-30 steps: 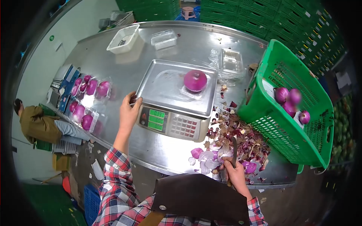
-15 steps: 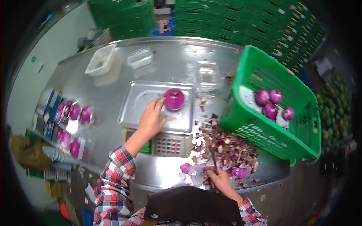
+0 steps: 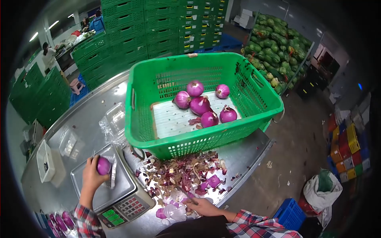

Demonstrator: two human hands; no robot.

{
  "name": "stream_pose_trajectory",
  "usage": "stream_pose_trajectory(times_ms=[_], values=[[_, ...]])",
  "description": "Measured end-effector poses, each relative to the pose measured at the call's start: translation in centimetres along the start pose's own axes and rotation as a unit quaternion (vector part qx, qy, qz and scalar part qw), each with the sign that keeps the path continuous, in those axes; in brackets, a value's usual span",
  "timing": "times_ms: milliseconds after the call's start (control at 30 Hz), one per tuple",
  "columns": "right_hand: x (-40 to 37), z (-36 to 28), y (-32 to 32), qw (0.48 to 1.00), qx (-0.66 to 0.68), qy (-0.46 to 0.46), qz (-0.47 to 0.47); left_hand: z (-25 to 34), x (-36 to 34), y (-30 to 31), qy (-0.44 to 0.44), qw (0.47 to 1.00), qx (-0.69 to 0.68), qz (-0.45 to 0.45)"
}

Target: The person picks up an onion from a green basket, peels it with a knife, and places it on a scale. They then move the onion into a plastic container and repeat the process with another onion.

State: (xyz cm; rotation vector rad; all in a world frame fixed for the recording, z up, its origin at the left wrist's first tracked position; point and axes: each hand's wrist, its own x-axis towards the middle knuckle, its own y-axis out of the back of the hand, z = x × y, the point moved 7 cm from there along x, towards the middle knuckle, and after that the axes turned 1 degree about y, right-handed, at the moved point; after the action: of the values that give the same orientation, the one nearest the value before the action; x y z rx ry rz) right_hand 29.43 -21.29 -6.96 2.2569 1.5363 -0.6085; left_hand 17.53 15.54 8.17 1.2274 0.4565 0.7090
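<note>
My left hand (image 3: 92,177) is closed around a peeled purple onion (image 3: 103,166), just above the steel pan (image 3: 79,174) of the scale (image 3: 129,206). A clear plastic tray (image 3: 114,171) stands beside that onion. My right hand (image 3: 201,206) grips a knife (image 3: 185,194) at the table's near edge, by a heap of dry onion skins (image 3: 174,170) and some purple peelings (image 3: 213,181). Several whole purple onions (image 3: 199,105) lie in the green crate (image 3: 206,136) behind the heap.
A white basket (image 3: 46,162) and clear plastic boxes (image 3: 116,116) are on the steel table (image 3: 91,103). Packed onions (image 3: 59,222) lie at lower left. Stacked green crates (image 3: 123,39), a bin of green vegetables (image 3: 274,47) and a blue crate (image 3: 290,214) surround it. People (image 3: 49,55) stand far back.
The view has swung right, bringing the whole green crate into sight. My left hand, beside the onion on the pan before, now holds an onion. My right hand still has the knife.
</note>
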Motion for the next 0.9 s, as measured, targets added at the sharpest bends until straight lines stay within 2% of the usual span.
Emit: stream_pose_trajectory(times_ms=[33, 133, 200, 233, 333, 367, 400, 433, 467, 567, 600, 733, 800, 867, 900], values=[[-0.7, -0.9, 0.5, 1.000, 0.031, 0.001, -0.001, 0.6, -0.6, 0.0, -0.017, 0.999, 0.031, -0.013], [-0.1, 0.9, 2.4, 0.997, -0.039, -0.055, -0.036, 1.6, -2.9, -0.8, -0.065, 0.993, 0.093, -0.040], [-0.5, 0.5, 4.2, 0.999, -0.012, -0.038, -0.005, 1.4, -4.4, -1.4, -0.092, 0.990, 0.093, -0.046], [-0.9, 0.4, 5.4, 1.000, 0.001, -0.030, 0.010, 1.0, -4.9, -1.2, -0.080, 0.994, 0.054, -0.050], [-2.4, 1.0, 10.7, 0.987, 0.000, 0.059, 0.148, -1.3, -5.1, 0.1, -0.023, 0.997, -0.038, -0.056], [-2.5, 3.2, 12.7, 0.970, -0.033, 0.143, 0.193, -2.6, -4.5, 0.6, 0.010, 0.997, -0.052, -0.058], [-3.3, 3.7, 14.9, 0.970, -0.023, 0.107, 0.218, -2.1, -3.9, 1.2, 0.043, 0.995, -0.065, -0.060], [-4.3, 3.7, 17.0, 0.968, -0.013, 0.071, 0.241, -1.2, -3.0, 2.5, 0.069, 0.995, -0.064, -0.017], [-5.1, 4.2, 18.9, 0.964, -0.002, 0.034, 0.263, 1.3, -1.1, 4.0, 0.094, 0.993, -0.062, 0.027], [-6.4, 6.9, 23.4, 0.948, 0.048, -0.029, 0.313, 11.9, 4.5, 6.5, -0.018, 0.987, -0.125, 0.100], [-6.7, 7.1, 24.5, 0.945, 0.053, -0.013, 0.324, 16.7, 6.3, 6.7, -0.062, 0.982, -0.137, 0.111], [-7.9, 9.2, 27.6, 0.932, 0.062, 0.025, 0.356, 34.9, 12.8, 1.9, -0.278, 0.960, -0.037, -0.031], [-7.8, 10.3, 28.4, 0.935, 0.044, 0.024, 0.352, 40.5, 15.4, -3.1, -0.358, 0.923, -0.019, -0.138], [-7.9, 10.6, 28.9, 0.941, 0.012, 0.013, 0.337, 44.8, 16.9, -8.3, -0.446, 0.877, -0.002, -0.177], [-7.6, 10.6, 29.1, 0.950, -0.060, -0.022, 0.306, 46.8, 17.3, -10.8, -0.476, 0.857, -0.006, -0.197]])
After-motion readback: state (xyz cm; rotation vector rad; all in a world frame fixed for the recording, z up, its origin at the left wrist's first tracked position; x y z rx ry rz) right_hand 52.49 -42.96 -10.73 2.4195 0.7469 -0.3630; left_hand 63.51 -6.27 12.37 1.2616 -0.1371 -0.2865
